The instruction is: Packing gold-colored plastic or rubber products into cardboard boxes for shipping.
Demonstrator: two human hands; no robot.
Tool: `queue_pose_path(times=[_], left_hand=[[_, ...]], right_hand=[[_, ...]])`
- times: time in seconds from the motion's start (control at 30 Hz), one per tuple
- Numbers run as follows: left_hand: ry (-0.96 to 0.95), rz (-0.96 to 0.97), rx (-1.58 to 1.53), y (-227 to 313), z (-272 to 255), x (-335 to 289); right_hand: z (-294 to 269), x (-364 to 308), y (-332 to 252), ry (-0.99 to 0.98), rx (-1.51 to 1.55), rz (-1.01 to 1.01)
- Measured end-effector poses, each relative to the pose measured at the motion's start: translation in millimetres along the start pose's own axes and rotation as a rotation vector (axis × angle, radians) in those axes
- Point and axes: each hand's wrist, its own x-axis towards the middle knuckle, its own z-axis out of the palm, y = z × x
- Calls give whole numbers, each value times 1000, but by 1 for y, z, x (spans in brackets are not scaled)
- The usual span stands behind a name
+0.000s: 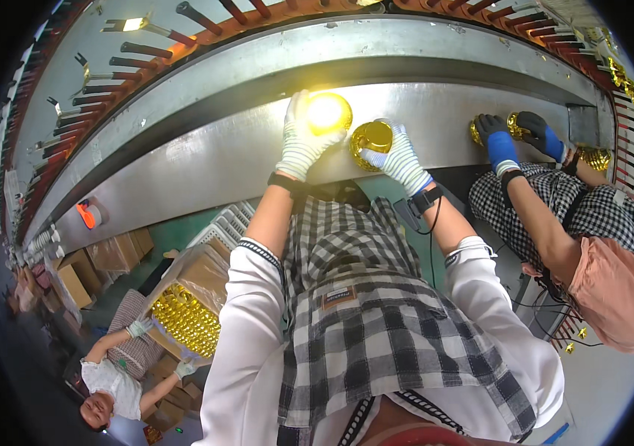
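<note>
Both forearms reach straight up over the curved steel worktop (205, 160). The gloved left hand (300, 141) is closed around a bright gold cap (328, 113) — held highest. The gloved right hand (400, 157) grips a second gold cap (371, 138) just beside and slightly below it.

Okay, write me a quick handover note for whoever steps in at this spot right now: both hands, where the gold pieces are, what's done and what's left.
Left hand, in a white knit glove: raised at the curved steel panel, holding a shiny round gold cap that glares in the light.
Right hand, same kind of glove: holding a second round gold cap, hollow side toward the camera.
Stock: an open cardboard box of gold caps at lower left, where another person reaches in.
To the right, a co-worker's blue-gloved hands handle similar gold pieces.
Done: two caps picked up.
Left: both are in hand, set on nothing; many remain in the box.
</note>
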Motion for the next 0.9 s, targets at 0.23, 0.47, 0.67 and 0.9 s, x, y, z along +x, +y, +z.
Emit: queue_pose_path(times=[0.23,0.47,0.67,0.9], left_hand=[[-103,-901,-717,-57,49,-132],[-116,-1358,-1791,-117,137,-166],[-253,-892,-1337,-13,-6,-254],[-229,-716,-1345,74,-204,-257]], right_hand=[[-7,-14,54,69,350,116],[56,-88,57,-52,200,155],[37,-214,-69,-57,563,184],[55,-241,-239,-76,223,-546]])
